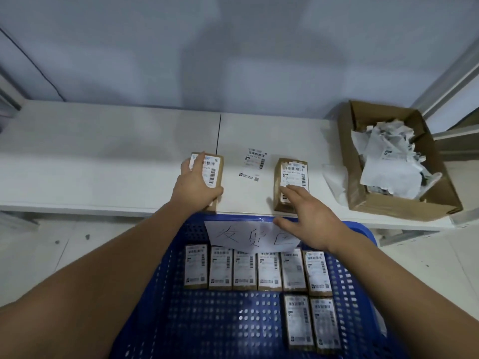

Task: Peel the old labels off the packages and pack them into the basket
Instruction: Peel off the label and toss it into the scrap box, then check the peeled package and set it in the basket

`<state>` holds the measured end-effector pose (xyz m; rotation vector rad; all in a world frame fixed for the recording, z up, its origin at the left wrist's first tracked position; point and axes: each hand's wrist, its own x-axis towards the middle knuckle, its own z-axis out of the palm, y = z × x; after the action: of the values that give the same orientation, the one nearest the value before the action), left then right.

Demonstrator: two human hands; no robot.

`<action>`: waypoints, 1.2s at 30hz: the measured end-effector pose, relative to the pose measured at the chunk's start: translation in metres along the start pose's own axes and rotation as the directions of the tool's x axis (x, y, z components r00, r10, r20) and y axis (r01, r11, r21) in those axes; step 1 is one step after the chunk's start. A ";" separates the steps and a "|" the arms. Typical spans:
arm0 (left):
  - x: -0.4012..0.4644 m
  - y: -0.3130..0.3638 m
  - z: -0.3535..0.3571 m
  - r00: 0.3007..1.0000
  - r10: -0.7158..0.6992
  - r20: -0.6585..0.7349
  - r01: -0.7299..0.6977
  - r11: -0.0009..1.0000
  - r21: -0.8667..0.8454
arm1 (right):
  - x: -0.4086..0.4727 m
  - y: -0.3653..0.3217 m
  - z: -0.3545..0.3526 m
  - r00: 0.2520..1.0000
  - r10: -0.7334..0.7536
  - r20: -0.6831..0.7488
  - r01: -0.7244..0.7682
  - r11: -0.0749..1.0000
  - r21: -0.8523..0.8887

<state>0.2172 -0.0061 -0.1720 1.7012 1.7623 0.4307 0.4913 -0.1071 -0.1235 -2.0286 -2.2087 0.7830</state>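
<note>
Left hand (197, 186) grips one brown package (210, 174) on the white shelf (103, 156), right hand (308, 216) reaches spread-fingered onto the other package (291, 185), probably steadying both for peeling, blue basket (344, 286) sitting right below for packing.

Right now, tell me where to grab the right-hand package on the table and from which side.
Take the right-hand package across its two long sides, near the middle, coming down from above. It lies flat on the table, label up, long axis running away from the person, so the long brown edges are free on both sides. The right hand already rests open fingers on its near end; the loose label beside it is not in the way.
</note>
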 end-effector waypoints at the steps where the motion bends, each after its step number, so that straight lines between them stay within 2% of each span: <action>1: 0.010 -0.007 0.002 1.000 -0.006 0.001 0.006 1.000 0.011 | 0.005 0.001 0.002 1.000 0.001 -0.003 -0.001 1.000 -0.009; 6: 0.043 -0.027 0.017 0.998 -0.057 -0.036 0.059 0.996 0.064 | 0.031 0.011 0.016 1.000 0.028 0.003 -0.028 0.998 -0.052; 9: 0.051 -0.030 0.023 0.997 -0.055 -0.056 0.060 0.994 0.097 | 0.045 0.019 0.025 0.995 0.066 -0.068 -0.070 0.996 -0.054; 13: 0.049 -0.019 0.017 0.998 -0.024 -0.066 0.042 0.952 0.302 | 0.065 0.022 0.027 0.965 0.201 -0.171 -0.203 0.979 0.001; 15: 0.038 -0.005 0.009 0.998 0.010 -0.067 0.012 0.949 0.315 | 0.075 0.023 0.028 0.944 0.287 -0.165 -0.289 0.957 0.011; 19: -0.010 0.025 -0.003 0.990 0.143 -0.016 -0.139 0.978 0.156 | 0.086 0.024 0.038 0.898 0.432 -0.084 -0.422 0.899 0.117; 21: -0.040 0.037 -0.006 0.974 0.228 -0.019 -0.224 0.966 0.132 | 0.086 0.024 0.040 0.889 0.451 -0.077 -0.440 0.889 0.127; 24: -0.078 0.052 -0.011 0.960 0.280 0.016 -0.280 0.955 0.099 | 0.078 0.022 0.033 0.895 0.431 -0.115 -0.415 0.899 0.135; 28: -0.122 0.075 -0.020 0.951 0.296 0.089 -0.300 0.954 0.028 | 0.030 0.005 0.006 0.934 0.268 -0.235 -0.243 0.961 0.131; 32: -0.158 0.094 -0.024 0.940 0.321 0.113 -0.295 0.934 -0.200 | -0.058 -0.027 -0.012 0.950 0.105 -0.295 -0.078 0.992 0.102; 34: -0.169 0.099 -0.017 0.936 0.313 0.158 -0.239 0.899 -0.366 | -0.095 -0.042 -0.008 0.951 0.066 -0.302 -0.037 0.994 0.103; 36: -0.174 0.100 -0.007 0.927 0.287 0.243 -0.115 0.830 -0.545 | -0.118 -0.051 0.003 0.958 0.057 -0.280 -0.019 0.990 0.139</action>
<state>0.2811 -0.1637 -0.0650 1.4598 1.1002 0.6287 0.4596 -0.2201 -0.0707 -1.9814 -1.9134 0.5833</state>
